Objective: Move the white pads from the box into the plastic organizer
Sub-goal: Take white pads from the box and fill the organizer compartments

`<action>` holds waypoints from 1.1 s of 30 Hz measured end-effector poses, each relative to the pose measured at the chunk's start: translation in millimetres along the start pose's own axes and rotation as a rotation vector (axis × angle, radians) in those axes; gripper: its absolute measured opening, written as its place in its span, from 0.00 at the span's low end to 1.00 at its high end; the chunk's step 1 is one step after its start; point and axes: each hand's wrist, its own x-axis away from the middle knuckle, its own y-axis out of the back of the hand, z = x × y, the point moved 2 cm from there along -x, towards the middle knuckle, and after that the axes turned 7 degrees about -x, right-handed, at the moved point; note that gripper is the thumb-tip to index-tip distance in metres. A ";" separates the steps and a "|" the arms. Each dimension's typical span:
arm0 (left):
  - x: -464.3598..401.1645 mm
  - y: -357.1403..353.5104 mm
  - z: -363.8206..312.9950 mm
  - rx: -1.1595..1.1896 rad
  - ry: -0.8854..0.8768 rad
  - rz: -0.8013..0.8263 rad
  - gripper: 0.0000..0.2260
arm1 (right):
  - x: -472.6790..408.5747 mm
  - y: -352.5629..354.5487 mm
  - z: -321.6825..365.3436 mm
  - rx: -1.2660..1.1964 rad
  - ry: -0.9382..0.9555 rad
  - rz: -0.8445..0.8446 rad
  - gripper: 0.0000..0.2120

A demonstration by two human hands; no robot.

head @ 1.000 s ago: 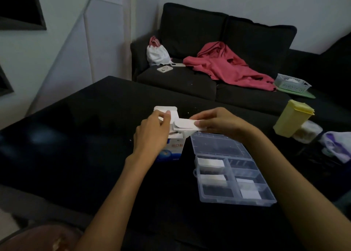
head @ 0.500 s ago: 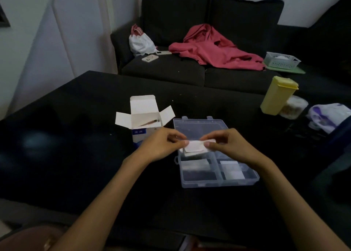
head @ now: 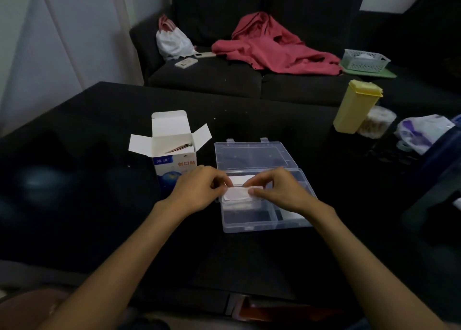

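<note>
Both hands, left (head: 199,190) and right (head: 277,192), pinch one pad (head: 238,194) by its ends, long axis left-right, just above the organizer (head: 262,226) at frame centre.

Orange Chinese characters — they appear to read 创口贴 — run across the front face of the opened white-and-blue box (head: 172,165) standing on the dark table. A small blue panel at the top left of the same face carries pale characters too blurred to make out. Below the lettering, a blue globe-like emblem is partly covered by the left hand (head: 199,192). No other lettering can be read — no numbers, no signs.
</note>
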 end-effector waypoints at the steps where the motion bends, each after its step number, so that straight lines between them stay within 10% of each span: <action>1: 0.7 0.4 -0.5 -0.043 -0.008 -0.012 0.08 | -1.3 -0.7 0.4 0.036 0.000 0.011 0.09; 33: 6.2 -3.6 -12.1 -0.386 -0.143 0.101 0.17 | -8.1 -5.1 18.6 0.600 -0.122 0.016 0.11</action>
